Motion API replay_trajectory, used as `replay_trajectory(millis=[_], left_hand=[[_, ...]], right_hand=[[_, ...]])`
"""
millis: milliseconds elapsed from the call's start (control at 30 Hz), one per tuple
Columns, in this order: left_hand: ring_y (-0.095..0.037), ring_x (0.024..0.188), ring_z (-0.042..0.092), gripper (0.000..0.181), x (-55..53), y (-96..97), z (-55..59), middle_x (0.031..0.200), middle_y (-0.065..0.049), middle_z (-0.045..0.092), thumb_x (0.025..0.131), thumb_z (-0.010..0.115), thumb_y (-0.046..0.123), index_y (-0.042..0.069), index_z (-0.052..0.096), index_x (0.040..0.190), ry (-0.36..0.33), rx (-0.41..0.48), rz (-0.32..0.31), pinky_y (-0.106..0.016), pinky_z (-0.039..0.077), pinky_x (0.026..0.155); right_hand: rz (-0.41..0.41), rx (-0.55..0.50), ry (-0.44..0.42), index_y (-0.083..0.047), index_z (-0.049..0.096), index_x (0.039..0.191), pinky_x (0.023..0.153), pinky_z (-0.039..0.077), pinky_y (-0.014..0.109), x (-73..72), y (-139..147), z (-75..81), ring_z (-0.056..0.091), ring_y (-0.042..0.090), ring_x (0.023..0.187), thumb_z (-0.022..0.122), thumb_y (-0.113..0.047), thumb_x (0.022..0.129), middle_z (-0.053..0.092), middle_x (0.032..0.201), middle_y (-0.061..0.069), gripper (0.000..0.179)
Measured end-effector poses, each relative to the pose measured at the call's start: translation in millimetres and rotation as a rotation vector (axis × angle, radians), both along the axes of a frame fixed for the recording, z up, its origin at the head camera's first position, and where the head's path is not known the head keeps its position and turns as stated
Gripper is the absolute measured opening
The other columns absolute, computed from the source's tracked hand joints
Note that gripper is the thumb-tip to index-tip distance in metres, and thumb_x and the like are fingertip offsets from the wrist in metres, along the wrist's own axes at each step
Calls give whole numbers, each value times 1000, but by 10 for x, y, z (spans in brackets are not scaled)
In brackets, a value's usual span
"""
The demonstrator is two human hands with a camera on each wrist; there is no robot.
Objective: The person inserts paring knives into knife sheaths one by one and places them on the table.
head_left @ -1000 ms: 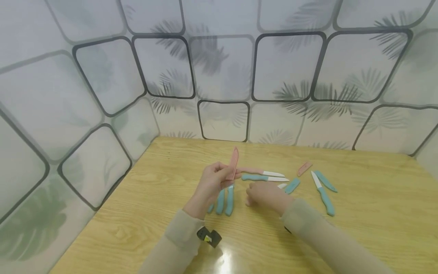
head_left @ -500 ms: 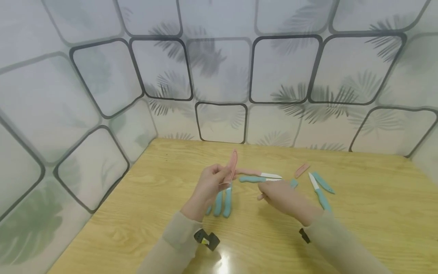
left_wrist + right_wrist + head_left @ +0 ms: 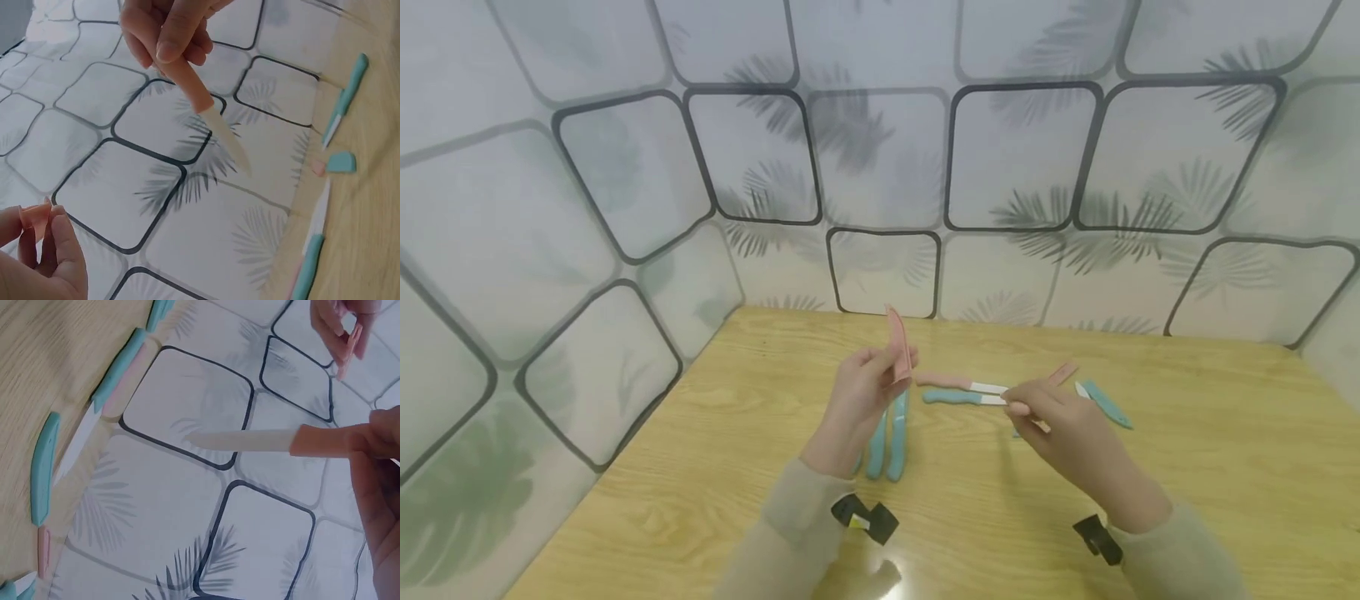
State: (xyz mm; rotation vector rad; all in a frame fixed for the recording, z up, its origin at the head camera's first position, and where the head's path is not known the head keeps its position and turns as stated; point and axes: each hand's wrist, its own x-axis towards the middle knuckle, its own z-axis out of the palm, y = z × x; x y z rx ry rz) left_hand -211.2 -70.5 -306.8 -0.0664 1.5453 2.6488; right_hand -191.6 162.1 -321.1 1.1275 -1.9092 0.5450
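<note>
My left hand (image 3: 859, 396) pinches a pink knife sheath (image 3: 898, 346), its tip pointing up above the table. To the right, my right hand (image 3: 1071, 437) holds a knife by its pink handle (image 3: 322, 441), clear of the tabletop. The pale blade (image 3: 247, 440) is bare in both wrist views; in the head view the fingers and palm mostly hide this knife. Behind the hands lie a second pink-handled knife (image 3: 945, 381) and a teal-handled knife (image 3: 952, 397), side by side with blades to the right. Several teal knives (image 3: 898, 442) lie by the left forearm.
At the right lie another pink sheath (image 3: 1064, 372) and a teal sheath (image 3: 1107, 405), with a bare blade (image 3: 1081, 389) beside it, partly hidden by my hand. One more teal sheath (image 3: 45, 469) shows in the right wrist view. A patterned wall (image 3: 880, 271) borders the wooden table (image 3: 985, 533).
My right hand has lifted off the table and moved right, bringing the pink-handled knife up. My left hand has turned the pink sheath, its tip now leaning left.
</note>
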Motion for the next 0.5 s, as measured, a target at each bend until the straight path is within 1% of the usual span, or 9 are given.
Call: replay_trajectory(millis=[100, 200, 233, 300, 400, 467, 500], left_hand=[[-13, 77, 60, 13, -23, 39, 47, 88, -8, 63, 90, 52, 10, 0, 47, 83, -2, 112, 28, -15, 46, 61], [-12, 72, 59, 13, -28, 64, 73, 83, -7, 63, 89, 52, 10, 0, 48, 82, -3, 202, 39, -13, 45, 57], [-12, 72, 60, 13, -25, 67, 75, 82, -8, 63, 89, 52, 10, 0, 48, 82, -6, 220, 45, -12, 46, 57], [-12, 72, 61, 10, -13, 66, 73, 81, -7, 64, 89, 53, 9, -1, 50, 86, -14, 240, 60, -13, 47, 59], [-12, 73, 61, 12, 6, 53, 61, 80, -8, 63, 88, 54, 7, -3, 52, 93, -24, 269, 82, -14, 48, 65], [-13, 73, 62, 17, 15, 45, 52, 81, -8, 63, 86, 56, 7, -5, 52, 98, -27, 288, 97, -15, 48, 67], [-12, 73, 62, 19, 20, 42, 50, 81, -8, 63, 86, 56, 6, -6, 52, 100, -27, 289, 101, -14, 48, 67]], right_hand=[[23, -78, 89, 4, 61, 81, 50, 49, 20, 70, -45, 65, 60, 21, 58, 44, -23, 94, 62, 77, 11, 34], [31, -158, 206, 7, 62, 77, 46, 48, 21, 145, -125, 134, 59, 22, 53, 48, -19, 92, 61, 73, 13, 32], [37, -187, 244, 7, 63, 76, 44, 47, 22, 171, -158, 159, 58, 22, 51, 49, -18, 91, 61, 71, 14, 32], [51, -248, 314, 6, 63, 72, 40, 45, 22, 226, -228, 207, 56, 22, 47, 52, -16, 90, 62, 68, 15, 30], [70, -311, 436, 5, 64, 70, 39, 45, 22, 298, -337, 265, 56, 21, 44, 56, -12, 87, 62, 66, 15, 25], [22, -275, 553, 6, 63, 72, 43, 47, 20, 340, -394, 284, 56, 19, 47, 56, -7, 87, 63, 70, 13, 21], [24, -263, 589, 7, 64, 75, 47, 48, 19, 357, -416, 290, 58, 18, 51, 56, -6, 86, 63, 72, 12, 18]])
